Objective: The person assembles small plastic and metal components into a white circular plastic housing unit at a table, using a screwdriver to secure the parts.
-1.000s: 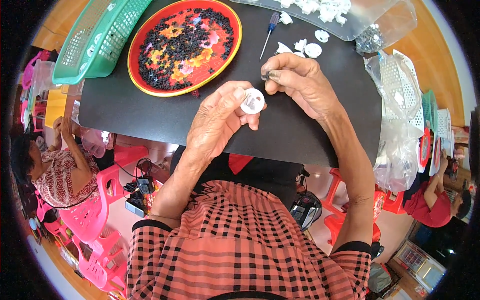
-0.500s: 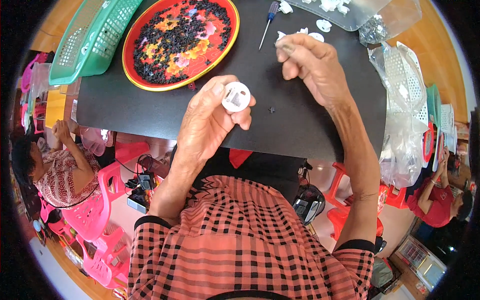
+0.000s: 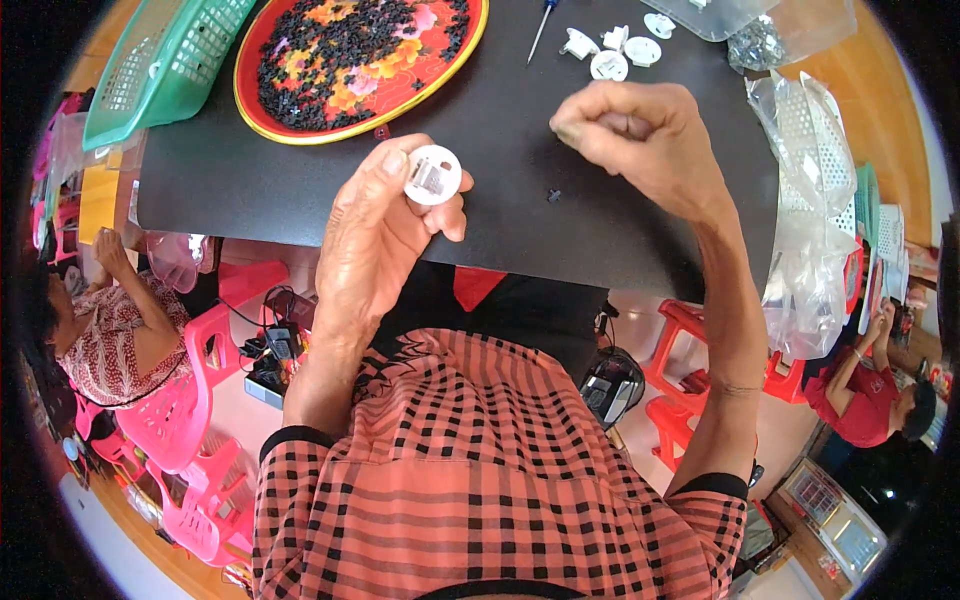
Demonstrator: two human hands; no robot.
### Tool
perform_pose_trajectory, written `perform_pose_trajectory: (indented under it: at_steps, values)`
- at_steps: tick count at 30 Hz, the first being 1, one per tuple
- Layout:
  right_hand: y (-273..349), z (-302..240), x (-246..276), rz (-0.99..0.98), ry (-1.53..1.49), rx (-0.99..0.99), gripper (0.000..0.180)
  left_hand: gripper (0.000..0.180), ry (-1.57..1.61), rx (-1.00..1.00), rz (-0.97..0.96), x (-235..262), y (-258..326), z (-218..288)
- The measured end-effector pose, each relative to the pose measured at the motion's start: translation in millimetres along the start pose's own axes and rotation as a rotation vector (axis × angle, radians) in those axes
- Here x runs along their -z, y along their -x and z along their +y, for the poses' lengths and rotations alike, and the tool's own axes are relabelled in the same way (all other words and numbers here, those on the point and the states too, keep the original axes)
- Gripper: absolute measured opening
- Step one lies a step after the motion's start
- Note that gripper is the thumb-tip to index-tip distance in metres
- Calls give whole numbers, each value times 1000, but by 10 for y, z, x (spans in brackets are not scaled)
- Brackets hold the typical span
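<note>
My left hand (image 3: 372, 225) grips a round white plastic piece (image 3: 433, 175) between thumb and fingers. Its flat face, with a dark slot and a greyish patch in the middle, is turned up. To the right, over the black table, my right hand (image 3: 645, 140) has thumb and forefinger pinched together and the other fingers curled in. Whatever is in the pinch is hidden. A tiny dark cross-shaped part (image 3: 553, 196) lies on the table between the hands. Beyond my right hand are several loose white pieces, among them a round one (image 3: 609, 66).
A red flowered tray (image 3: 385, 118) full of small black parts stands at the far left, beside a green basket (image 3: 150, 95). A screwdriver (image 3: 541, 30) lies at the back. Clear plastic bags (image 3: 810, 290) hang along the right edge. People sit at both sides.
My left hand has moved left with the white piece. My right hand has come nearer, away from the loose white pieces, still pinched. The whole view has shifted slightly.
</note>
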State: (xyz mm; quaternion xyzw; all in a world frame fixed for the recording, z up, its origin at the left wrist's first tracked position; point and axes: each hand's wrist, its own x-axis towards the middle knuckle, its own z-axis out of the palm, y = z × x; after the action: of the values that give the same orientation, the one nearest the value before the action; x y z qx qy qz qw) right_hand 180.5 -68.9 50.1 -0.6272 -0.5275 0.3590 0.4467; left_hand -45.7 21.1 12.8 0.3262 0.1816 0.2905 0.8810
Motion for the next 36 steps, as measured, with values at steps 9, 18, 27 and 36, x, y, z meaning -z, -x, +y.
perform_pose_trajectory:
  at_steps: [9, 18, 27, 36]
  values:
    - [259, -66, -72, -189, 365, 218, 17, 37, -47, 5, -19, 5, 5, -6]
    - [304, -79, -213, -156, 741, 333, 13, 36, -79, -11, -30, 5, 5, -8]
    - [226, -63, -156, -110, 404, 161, 11, 36, -73, -10, -52, 8, 13, -5]
    - [237, -24, -114, -74, 399, 147, 15, 35, -92, -7, -44, 9, 22, -5]
